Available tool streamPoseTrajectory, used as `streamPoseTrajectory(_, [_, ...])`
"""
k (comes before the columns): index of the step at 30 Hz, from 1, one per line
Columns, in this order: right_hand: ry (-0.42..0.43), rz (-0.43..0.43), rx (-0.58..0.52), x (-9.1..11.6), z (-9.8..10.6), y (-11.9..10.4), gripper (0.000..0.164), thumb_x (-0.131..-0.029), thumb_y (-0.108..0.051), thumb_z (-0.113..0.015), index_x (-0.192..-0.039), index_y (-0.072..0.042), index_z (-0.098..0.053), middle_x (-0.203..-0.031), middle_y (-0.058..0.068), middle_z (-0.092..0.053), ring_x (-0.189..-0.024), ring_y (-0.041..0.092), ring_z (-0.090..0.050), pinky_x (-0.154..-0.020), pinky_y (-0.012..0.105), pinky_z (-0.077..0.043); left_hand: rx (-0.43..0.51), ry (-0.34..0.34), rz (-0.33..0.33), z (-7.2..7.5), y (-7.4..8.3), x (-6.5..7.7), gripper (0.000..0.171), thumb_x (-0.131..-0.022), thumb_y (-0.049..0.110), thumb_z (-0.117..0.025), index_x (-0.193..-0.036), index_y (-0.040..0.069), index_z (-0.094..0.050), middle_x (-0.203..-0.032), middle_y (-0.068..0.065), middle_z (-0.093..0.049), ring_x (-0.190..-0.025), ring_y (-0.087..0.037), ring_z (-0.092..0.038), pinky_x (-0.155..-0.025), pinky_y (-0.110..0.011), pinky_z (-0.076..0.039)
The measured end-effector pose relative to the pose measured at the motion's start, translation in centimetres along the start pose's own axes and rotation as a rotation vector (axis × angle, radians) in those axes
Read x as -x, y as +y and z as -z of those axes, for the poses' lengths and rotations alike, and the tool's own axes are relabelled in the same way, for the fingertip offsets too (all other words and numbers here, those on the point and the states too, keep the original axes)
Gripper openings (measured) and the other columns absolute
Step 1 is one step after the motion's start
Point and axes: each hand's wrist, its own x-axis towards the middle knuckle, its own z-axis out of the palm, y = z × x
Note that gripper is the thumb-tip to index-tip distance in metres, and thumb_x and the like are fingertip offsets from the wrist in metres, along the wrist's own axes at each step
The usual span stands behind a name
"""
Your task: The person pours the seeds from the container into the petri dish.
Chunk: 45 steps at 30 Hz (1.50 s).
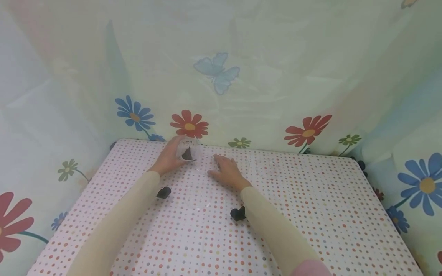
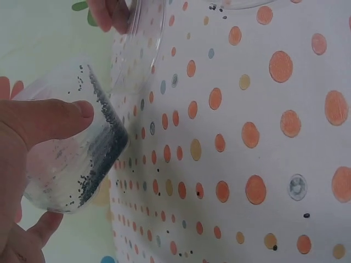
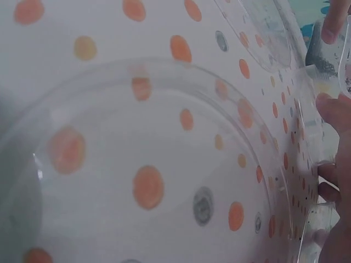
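My left hand point(image 1: 170, 155) grips a clear plastic cup point(image 1: 194, 143), thumb on its near side. The cup is tilted, and dark granules point(image 2: 107, 139) are heaped along its lower side with some stuck to the wall. My right hand point(image 1: 228, 172) is low over the table just to the right of the cup, fingers spread and slightly bent. In the left wrist view its fingertips are right at the wall of a clear round dish point(image 2: 145, 55). A second clear dish point(image 3: 164, 68) lies nearer in the right wrist view.
A dotted cloth covers the table point(image 1: 193, 245). Loose dark granules point(image 2: 306, 215) are scattered on it. More clear plastic point(image 1: 267, 166) lies right of my right hand. A flowered sheet point(image 1: 255, 115) hangs behind the back edge. Black devices point(image 1: 238, 214) sit by both wrists.
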Motion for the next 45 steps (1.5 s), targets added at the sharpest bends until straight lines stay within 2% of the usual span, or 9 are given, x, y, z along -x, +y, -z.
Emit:
streamPoseTrajectory(7, [0.001,0.009,-0.014,0.0,0.1,-0.1,0.073,-0.085,-0.054,-0.052,-0.143,-0.017,-0.029,-0.147,0.003,-0.034,-0.138,0.021,-0.028,-0.116,0.047,-0.008,-0.035,0.009,-0.018,0.2,0.6,-0.2,0.089,-0.069,0.017,-0.079,-0.142,0.025,-0.027,-0.147,0.005,-0.030,-0.138,-0.020,-0.025,-0.111,-0.045,-0.029])
streamPoseTrajectory(12, [0.009,-0.012,-0.042,0.2,0.1,0.1,0.073,-0.084,-0.053,-0.054,-0.143,-0.018,-0.030,-0.147,0.002,-0.035,-0.138,0.020,-0.028,-0.117,0.045,-0.007,-0.044,0.004,-0.070,0.0,0.8,-0.6,0.089,-0.068,0.013,-0.079,-0.141,0.023,-0.029,-0.146,0.004,-0.032,-0.138,-0.021,-0.025,-0.111,-0.045,-0.027])
streamPoseTrajectory(17, [0.001,-0.023,-0.051,0.3,0.1,0.3,0.073,-0.084,-0.054,-0.053,-0.143,-0.019,-0.029,-0.148,0.000,-0.033,-0.139,0.019,-0.026,-0.117,0.044,-0.007,-0.069,-0.003,-0.083,-0.4,0.5,-0.9,0.092,-0.067,0.016,-0.080,-0.142,0.026,-0.027,-0.148,0.005,-0.029,-0.138,-0.022,-0.025,-0.109,-0.048,-0.030])
streamPoseTrajectory(24, [0.012,-0.016,-0.058,0.2,-0.1,0.4,0.072,-0.085,-0.053,-0.053,-0.143,-0.018,-0.030,-0.148,0.002,-0.034,-0.138,0.020,-0.026,-0.117,0.044,-0.008,-0.110,0.007,-0.143,-0.6,0.7,-1.0,0.096,-0.063,0.010,-0.081,-0.142,0.022,-0.028,-0.148,0.001,-0.029,-0.138,-0.022,-0.025,-0.111,-0.044,-0.029])
streamPoseTrajectory(34, [0.011,-0.022,-0.066,0.1,-0.2,0.3,0.072,-0.084,-0.053,-0.054,-0.143,-0.018,-0.031,-0.147,0.002,-0.035,-0.138,0.020,-0.027,-0.117,0.044,-0.007,-0.194,0.027,-0.173,-0.4,1.3,-0.8,0.095,-0.064,0.007,-0.080,-0.142,0.024,-0.028,-0.147,0.002,-0.030,-0.137,-0.020,-0.027,-0.111,-0.041,-0.030])
streamPoseTrajectory(38, [0.009,-0.027,-0.060,-0.1,-0.4,0.3,0.071,-0.084,-0.053,-0.054,-0.143,-0.019,-0.031,-0.147,0.001,-0.035,-0.138,0.019,-0.027,-0.117,0.044,-0.007,-0.217,0.042,-0.197,-0.4,1.2,-0.8,0.091,-0.066,0.005,-0.077,-0.142,0.023,-0.030,-0.146,0.002,-0.031,-0.136,-0.020,-0.027,-0.111,-0.043,-0.029])
streamPoseTrajectory(45, [0.007,-0.028,-0.050,0.0,-0.5,0.2,0.072,-0.084,-0.056,-0.052,-0.143,-0.020,-0.030,-0.147,0.001,-0.035,-0.138,0.020,-0.027,-0.117,0.043,-0.009,-0.236,0.037,-0.202,-0.6,1.3,-1.0,0.091,-0.068,0.007,-0.077,-0.142,0.026,-0.029,-0.147,0.004,-0.029,-0.137,-0.020,-0.026,-0.110,-0.045,-0.030])
